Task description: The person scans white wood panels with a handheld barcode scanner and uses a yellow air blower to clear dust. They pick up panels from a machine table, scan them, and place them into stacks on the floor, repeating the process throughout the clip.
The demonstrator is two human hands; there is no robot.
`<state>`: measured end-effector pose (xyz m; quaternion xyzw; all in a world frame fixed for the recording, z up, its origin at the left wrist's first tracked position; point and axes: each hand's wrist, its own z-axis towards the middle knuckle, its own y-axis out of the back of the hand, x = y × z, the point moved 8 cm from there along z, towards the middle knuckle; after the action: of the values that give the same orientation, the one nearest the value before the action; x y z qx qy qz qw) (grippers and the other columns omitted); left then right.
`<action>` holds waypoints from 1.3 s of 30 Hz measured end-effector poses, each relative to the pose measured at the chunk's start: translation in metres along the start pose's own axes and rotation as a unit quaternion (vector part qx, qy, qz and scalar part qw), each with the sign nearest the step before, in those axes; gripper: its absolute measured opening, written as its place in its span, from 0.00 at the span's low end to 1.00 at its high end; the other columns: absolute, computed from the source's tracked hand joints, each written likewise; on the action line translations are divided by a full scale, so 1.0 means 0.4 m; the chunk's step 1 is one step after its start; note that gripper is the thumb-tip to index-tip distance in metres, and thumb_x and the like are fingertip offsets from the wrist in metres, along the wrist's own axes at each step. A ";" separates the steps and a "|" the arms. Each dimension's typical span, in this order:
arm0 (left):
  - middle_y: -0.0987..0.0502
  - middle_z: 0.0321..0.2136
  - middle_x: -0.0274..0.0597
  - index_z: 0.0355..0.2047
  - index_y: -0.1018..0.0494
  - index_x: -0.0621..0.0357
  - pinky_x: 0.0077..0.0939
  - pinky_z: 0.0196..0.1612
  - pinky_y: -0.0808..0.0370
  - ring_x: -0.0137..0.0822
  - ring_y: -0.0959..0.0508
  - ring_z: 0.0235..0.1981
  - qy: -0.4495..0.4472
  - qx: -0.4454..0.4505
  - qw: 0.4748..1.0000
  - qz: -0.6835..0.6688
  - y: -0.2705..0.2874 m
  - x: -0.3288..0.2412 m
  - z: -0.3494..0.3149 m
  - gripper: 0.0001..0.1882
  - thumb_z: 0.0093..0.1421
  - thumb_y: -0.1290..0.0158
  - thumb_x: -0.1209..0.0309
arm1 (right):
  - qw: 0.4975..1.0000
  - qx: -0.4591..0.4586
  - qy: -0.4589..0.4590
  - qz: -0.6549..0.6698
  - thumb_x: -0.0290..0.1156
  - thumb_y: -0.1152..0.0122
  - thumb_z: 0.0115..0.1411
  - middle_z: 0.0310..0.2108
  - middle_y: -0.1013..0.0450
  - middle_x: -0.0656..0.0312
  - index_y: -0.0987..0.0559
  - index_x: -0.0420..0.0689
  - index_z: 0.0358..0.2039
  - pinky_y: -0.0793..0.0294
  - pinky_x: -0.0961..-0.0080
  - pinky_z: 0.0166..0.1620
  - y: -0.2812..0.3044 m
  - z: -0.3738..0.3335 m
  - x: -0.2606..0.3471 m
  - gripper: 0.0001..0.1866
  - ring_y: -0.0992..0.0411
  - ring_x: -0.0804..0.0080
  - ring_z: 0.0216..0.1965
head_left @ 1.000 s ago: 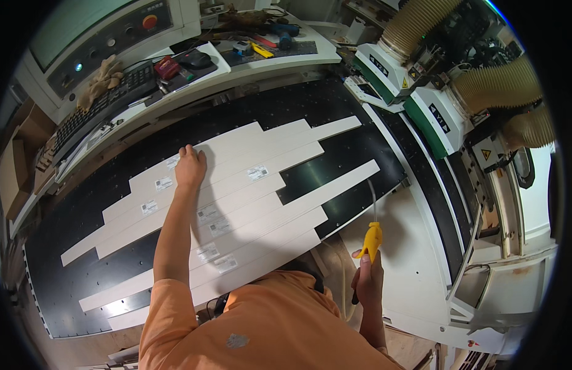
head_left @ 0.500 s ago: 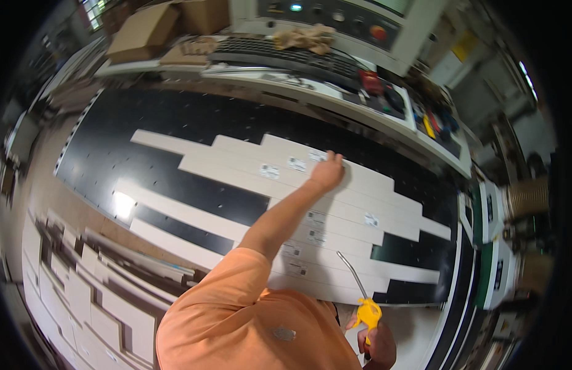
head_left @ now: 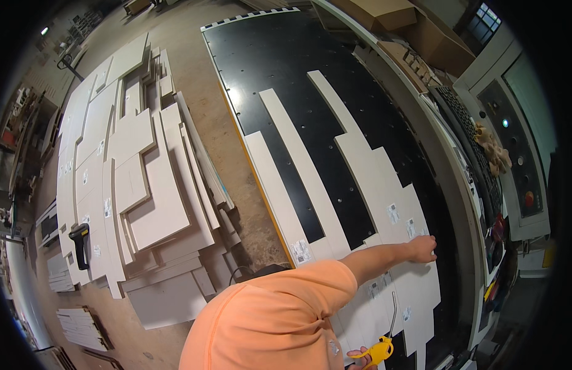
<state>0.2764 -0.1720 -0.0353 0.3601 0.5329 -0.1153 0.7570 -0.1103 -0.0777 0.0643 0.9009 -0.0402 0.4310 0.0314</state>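
Note:
My left arm, in an orange sleeve, stretches across pale board strips (head_left: 353, 203) laid side by side on a black table (head_left: 286, 55). At their far edge, close to a white printed label (head_left: 411, 228), my left hand (head_left: 423, 248) is closed, fingers curled down; anything in them is hidden. Low in the view my right hand (head_left: 358, 357) grips a yellow air blow gun (head_left: 379, 353). The gun's bent metal tube points up over the boards. More labels stick to the strips, one of them a label (head_left: 300, 251) on the near strip.
Stacked pale panels (head_left: 156, 203) stand on the left, with a black handheld scanner (head_left: 81, 245) on them. A strip of floor (head_left: 249, 209) separates stack and table. Beyond the table are a keyboard (head_left: 458, 117), a glove (head_left: 492, 148), a control panel (head_left: 514, 135) and cardboard boxes (head_left: 434, 37).
My view has swung left, bringing the panel stack and scanner into sight. My left hand stays at the far edge of the boards, and my right hand still holds the blow gun.

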 end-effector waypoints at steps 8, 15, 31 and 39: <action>0.18 0.33 0.59 0.28 0.18 0.68 0.45 0.46 0.21 0.55 0.18 0.39 0.042 -0.028 0.994 -0.096 0.024 0.018 0.002 0.21 0.53 0.40 0.56 | 0.999 0.029 0.030 0.016 0.57 0.51 0.71 0.46 0.23 0.56 0.30 0.38 0.59 0.37 0.82 0.25 0.076 0.058 -0.012 0.34 0.29 0.71 0.30; 0.18 0.34 0.59 0.30 0.19 0.68 0.44 0.46 0.21 0.56 0.18 0.39 0.047 0.003 0.996 -0.074 0.020 0.014 0.007 0.21 0.53 0.41 0.57 | 0.992 0.038 0.065 0.106 0.56 0.51 0.71 0.45 0.23 0.57 0.29 0.38 0.57 0.37 0.82 0.25 0.100 -0.009 -0.120 0.32 0.29 0.72 0.30; 0.20 0.47 0.58 0.34 0.22 0.69 0.42 0.49 0.23 0.54 0.19 0.46 -0.037 -0.002 0.995 0.089 -0.001 -0.011 0.010 0.18 0.61 0.44 0.61 | 0.884 -0.456 0.013 0.098 0.50 0.64 0.78 0.35 0.27 0.62 0.25 0.40 0.48 0.33 0.80 0.24 0.133 -0.129 -0.199 0.26 0.37 0.80 0.16; 0.24 0.35 0.51 0.27 0.28 0.65 0.45 0.38 0.26 0.56 0.22 0.33 -0.192 -0.026 0.969 0.156 -0.014 -0.036 0.000 0.13 0.61 0.44 0.66 | 0.670 -0.710 0.024 0.213 0.55 0.60 0.75 0.27 0.31 0.61 0.27 0.40 0.43 0.33 0.76 0.22 0.162 -0.265 -0.467 0.27 0.34 0.77 0.15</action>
<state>0.2674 -0.1789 -0.0248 0.3902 0.3174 -0.0491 0.8629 -0.3156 -0.1242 -0.0133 0.5625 -0.5246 0.2889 0.5700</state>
